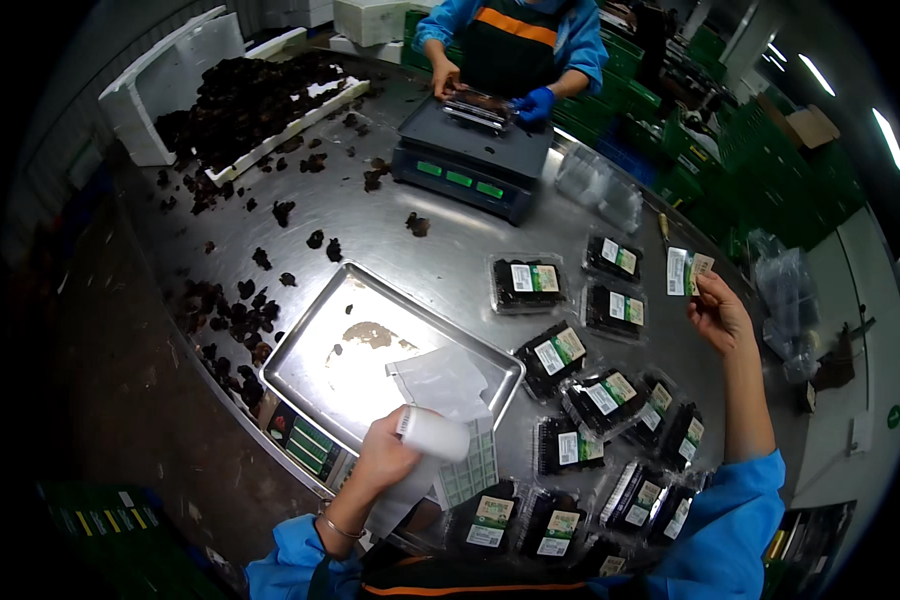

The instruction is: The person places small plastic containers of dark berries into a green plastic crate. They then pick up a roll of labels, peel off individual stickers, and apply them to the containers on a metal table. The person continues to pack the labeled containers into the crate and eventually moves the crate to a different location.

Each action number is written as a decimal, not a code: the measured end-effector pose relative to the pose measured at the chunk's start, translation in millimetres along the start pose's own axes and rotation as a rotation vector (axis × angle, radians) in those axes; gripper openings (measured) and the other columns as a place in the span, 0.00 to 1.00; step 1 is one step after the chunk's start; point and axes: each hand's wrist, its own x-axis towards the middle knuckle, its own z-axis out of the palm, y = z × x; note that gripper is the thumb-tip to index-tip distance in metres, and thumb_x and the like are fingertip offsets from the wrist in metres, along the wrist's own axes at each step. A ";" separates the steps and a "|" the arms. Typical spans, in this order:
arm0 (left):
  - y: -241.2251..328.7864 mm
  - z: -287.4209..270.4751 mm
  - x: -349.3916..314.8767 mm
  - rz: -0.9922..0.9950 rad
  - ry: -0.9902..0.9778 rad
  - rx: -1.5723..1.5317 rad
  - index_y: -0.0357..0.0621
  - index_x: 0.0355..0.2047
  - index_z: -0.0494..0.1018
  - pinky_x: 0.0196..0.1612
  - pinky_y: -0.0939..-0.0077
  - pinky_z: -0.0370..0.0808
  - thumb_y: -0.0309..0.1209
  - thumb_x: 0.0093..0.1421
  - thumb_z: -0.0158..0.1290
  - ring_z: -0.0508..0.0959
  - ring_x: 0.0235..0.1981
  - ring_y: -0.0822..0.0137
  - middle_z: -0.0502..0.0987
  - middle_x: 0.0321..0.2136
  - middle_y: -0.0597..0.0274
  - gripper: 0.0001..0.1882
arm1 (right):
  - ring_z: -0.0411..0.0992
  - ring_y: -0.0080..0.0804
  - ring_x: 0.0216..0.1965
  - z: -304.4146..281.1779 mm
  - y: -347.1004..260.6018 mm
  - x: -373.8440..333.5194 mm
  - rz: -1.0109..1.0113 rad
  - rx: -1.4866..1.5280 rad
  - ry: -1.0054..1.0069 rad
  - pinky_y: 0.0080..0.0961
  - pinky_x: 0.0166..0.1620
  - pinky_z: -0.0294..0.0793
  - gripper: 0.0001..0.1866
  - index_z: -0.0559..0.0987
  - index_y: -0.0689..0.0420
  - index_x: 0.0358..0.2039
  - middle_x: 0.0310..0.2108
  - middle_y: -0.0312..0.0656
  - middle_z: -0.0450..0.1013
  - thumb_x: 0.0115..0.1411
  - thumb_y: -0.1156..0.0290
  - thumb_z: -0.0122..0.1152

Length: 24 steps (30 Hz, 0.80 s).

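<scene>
My left hand [383, 455] is wrapped round a white roll of labels [440, 436], above the near edge of a shallow metal tray [315, 330]. Pale backing paper [438, 380] trails beside the roll, and a green-and-white sheet of labels [470, 470] hangs below it. Out to the right, my right hand [722, 318] pinches a single printed label [680, 270], raised above the table. Between my hands stand several clear plastic packs [527, 284] of dark brown, fungus-like pieces, with white-and-green labels on their lids.
Across the table, a person in blue sleeves holds a pack on a scale [460, 170], one hand blue-gloved. White foam boxes [135, 125] with a dark heap [255, 105] stand far left. Loose pieces [235, 312] litter the left side. Clear containers [598, 188] lie right of the scale.
</scene>
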 end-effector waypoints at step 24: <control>33.4 2.1 -18.6 -0.174 0.141 0.118 0.35 0.31 0.76 0.31 0.82 0.71 0.27 0.54 0.51 0.76 0.27 0.76 0.78 0.24 0.64 0.08 | 0.70 0.27 0.30 270.8 61.0 130.5 -0.731 -1.152 -0.706 0.24 0.34 0.69 0.10 0.69 0.60 0.30 0.27 0.40 0.70 0.43 0.77 0.52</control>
